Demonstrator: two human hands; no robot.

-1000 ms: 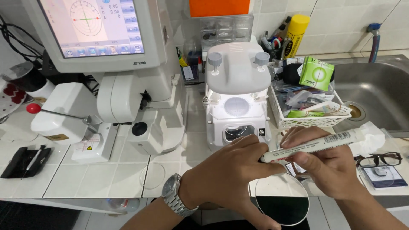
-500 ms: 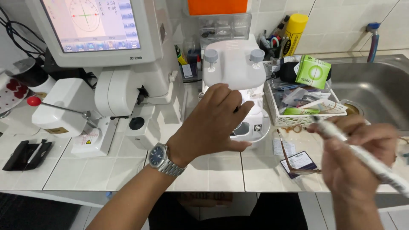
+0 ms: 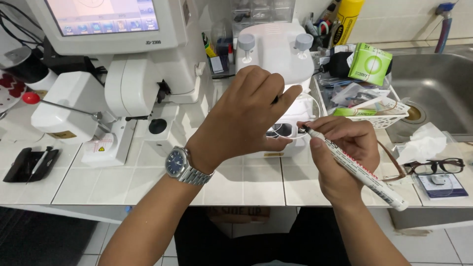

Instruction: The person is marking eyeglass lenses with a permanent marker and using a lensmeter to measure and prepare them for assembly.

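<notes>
My left hand, with a steel wristwatch on the wrist, grips a clear round lens by its edge in front of a white table-top device. My right hand holds a white marker pen like a pencil. The pen's dark tip touches or nearly touches the lens near its right side. Most of the lens is hidden behind my left fingers.
A white lens-measuring machine with a screen stands at the left, with a black case on the tiled counter. A white basket of packets, a green box, a steel sink, a tissue and dark-framed glasses are at the right.
My left hand came back from the white device and now holds the lens up. My right hand moved left and up, bringing the marker's tip to the lens.
</notes>
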